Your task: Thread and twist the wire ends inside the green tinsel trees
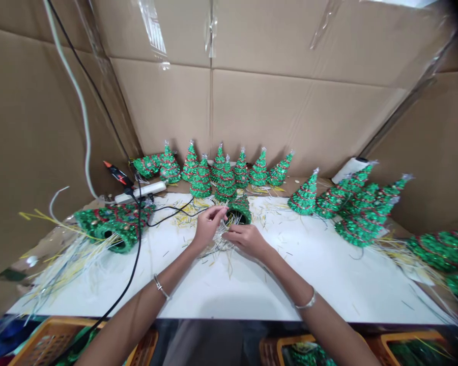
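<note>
A small green tinsel Christmas tree point(243, 204) lies on its side in the middle of the white table, its open hollow base turned toward me. Thin white and yellow wires point(229, 239) spill from that base onto the tabletop. At the left of the opening, my left hand point(210, 222) pinches fine wire ends between thumb and fingertips. My right hand point(248, 240) is just below and right of the base, its fingers closed together among the wires. What sits between the right fingertips is too small to make out.
Finished-looking trees point(200, 178) stand along the back, more point(361, 218) at the right. Wired trees point(118, 226) lie at the left beside a black cable point(137, 244), a power strip point(143, 192) and an orange-tipped tool point(116, 174). Orange baskets point(53, 325) sit below the front edge.
</note>
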